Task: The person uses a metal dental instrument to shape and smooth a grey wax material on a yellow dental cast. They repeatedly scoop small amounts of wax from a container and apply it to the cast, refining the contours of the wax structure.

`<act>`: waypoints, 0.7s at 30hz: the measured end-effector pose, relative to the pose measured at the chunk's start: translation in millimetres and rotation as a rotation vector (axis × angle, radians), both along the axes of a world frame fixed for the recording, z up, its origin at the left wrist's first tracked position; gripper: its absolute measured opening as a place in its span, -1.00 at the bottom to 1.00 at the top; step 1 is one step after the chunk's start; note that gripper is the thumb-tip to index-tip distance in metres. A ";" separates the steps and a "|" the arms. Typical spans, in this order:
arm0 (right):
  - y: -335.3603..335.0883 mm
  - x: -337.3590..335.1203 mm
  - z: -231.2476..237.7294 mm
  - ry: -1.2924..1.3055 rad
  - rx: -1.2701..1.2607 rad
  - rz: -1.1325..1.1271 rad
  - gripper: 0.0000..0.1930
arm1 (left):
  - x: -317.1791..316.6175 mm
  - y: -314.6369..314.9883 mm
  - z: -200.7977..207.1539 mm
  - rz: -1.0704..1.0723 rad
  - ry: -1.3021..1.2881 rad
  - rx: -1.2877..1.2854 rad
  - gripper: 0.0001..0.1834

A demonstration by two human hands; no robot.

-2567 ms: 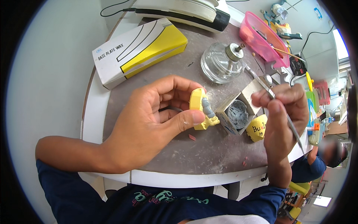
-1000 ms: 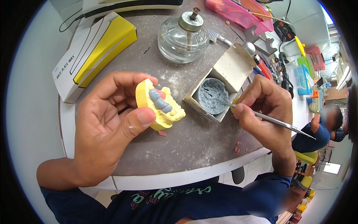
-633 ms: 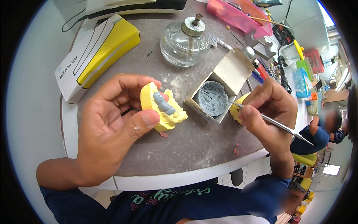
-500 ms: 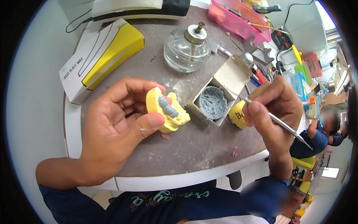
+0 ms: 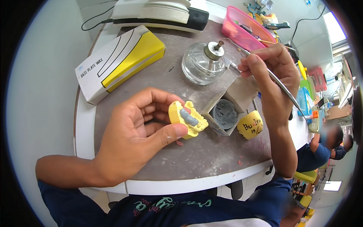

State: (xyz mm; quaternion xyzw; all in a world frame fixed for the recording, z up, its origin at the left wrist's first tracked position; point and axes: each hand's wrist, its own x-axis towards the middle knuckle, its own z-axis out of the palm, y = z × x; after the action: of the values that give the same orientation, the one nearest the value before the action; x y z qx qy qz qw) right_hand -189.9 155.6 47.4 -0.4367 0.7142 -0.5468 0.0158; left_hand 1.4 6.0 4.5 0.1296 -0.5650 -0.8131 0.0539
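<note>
My left hand holds a yellow dental cast between thumb and fingers, teeth side up. A smooth grey wax build-up covers several teeth on it. In a pinch, my right hand grips a slim metal wax carver, raised over the bench. Its thin far tip reaches toward the wick of a glass spirit lamp; I cannot make out a flame. Between my hands lies an open carton with a scooped-out block of grey wax. Beside it sits a second yellow cast with handwriting.
A white and yellow box lies at the left, before a white and black appliance. The pink basket at the back holds tools. Pink wax scraps dot the bench. Another person sits far right.
My right hand has risen and moved away from me, bringing the carver's thin tip toward the lamp. The second cast shows more fully. My left hand still holds its cast.
</note>
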 end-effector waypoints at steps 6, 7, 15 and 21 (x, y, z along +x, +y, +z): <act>25.0 43.0 -4.7 -0.048 -0.024 0.179 -0.82 | -3.0 0.1 -1.9 -0.029 -0.004 0.075 -0.63; 29.0 50.8 -3.0 -0.091 0.042 0.235 -0.81 | -2.7 -0.8 -2.3 -0.028 0.002 0.075 -0.63; 24.4 51.9 -22.4 -0.055 -0.076 0.432 -0.79 | -1.8 -2.9 -0.9 -0.044 0.040 -0.003 -0.66; 23.9 51.2 -25.4 -0.066 -0.095 0.426 -0.81 | -2.6 -1.9 0.1 -0.043 0.042 -0.020 -0.65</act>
State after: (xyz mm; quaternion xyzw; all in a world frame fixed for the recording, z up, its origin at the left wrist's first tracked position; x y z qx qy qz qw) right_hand -138.7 179.4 22.0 -0.5598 0.5784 -0.5782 0.1336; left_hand -1.2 4.1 4.6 0.0996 -0.5745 -0.8109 0.0495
